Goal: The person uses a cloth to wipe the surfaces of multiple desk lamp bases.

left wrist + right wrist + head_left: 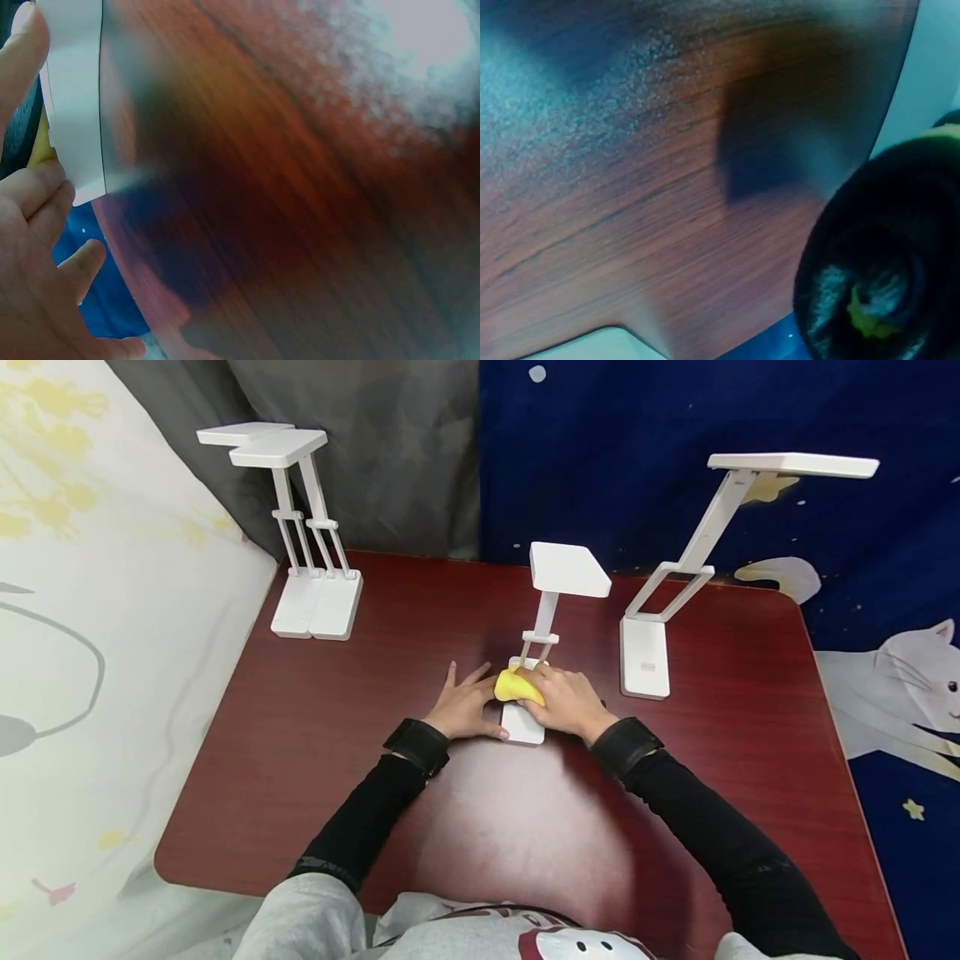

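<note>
A small white desk lamp (572, 570) stands mid-table, its flat base (522, 723) toward me. My right hand (567, 700) grips a bunched yellow cloth (517, 687) and presses it on the upper part of that base. To the left, my left hand (462, 705) rests against the base's side with its fingers spread, the thumb at the near left corner. In the left wrist view, the left hand's fingers (37, 187) touch the edge of the white base (76, 97), with a sliver of yellow behind. A dark, blurred round shape (885, 240) fills the right wrist view's lower right; the hand is hidden there.
Two folding white lamps (315, 602) stand side by side at the back left of the reddish-brown table (247, 760). A taller white lamp (645, 656) is at the right. Behind hang a grey curtain (375, 460) and a dark blue one (637, 410).
</note>
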Demonstrator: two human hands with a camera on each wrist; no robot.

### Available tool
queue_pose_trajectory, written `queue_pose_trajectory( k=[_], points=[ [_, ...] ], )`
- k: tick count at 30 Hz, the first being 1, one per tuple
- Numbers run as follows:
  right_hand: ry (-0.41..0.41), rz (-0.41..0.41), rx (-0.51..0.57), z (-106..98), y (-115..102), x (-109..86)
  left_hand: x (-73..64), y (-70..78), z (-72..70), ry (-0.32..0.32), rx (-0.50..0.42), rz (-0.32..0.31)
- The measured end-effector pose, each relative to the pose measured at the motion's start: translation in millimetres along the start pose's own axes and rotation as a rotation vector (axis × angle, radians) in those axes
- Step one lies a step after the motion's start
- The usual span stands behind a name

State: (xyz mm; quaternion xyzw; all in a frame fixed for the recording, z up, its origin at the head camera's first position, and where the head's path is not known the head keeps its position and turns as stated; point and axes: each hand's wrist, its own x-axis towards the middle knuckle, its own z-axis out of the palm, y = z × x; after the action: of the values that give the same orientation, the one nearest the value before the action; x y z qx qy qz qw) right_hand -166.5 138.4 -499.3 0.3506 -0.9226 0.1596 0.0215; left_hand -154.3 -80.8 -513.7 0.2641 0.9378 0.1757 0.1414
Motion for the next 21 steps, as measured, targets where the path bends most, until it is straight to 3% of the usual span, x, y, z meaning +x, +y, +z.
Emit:
queue_pose_trajectory(
  k=[7,14,21],
  points=[
    [-0.055,-0.068,-0.025,-5.2,-7.0,-5.5,3.1,-1.4,-1.5,-0.017,0.022,-0.010],
    [-0.089,-0.113,0.002,-6.3,-16.8,-13.9,3.2,-1.8,-1.0,0.001,0.037,0.024],
    [-0.123,-0.090,0.090,-6.7,-24.8,-24.8,3.4,-2.2,0.4,-0.002,0.056,0.032]
  ],
)
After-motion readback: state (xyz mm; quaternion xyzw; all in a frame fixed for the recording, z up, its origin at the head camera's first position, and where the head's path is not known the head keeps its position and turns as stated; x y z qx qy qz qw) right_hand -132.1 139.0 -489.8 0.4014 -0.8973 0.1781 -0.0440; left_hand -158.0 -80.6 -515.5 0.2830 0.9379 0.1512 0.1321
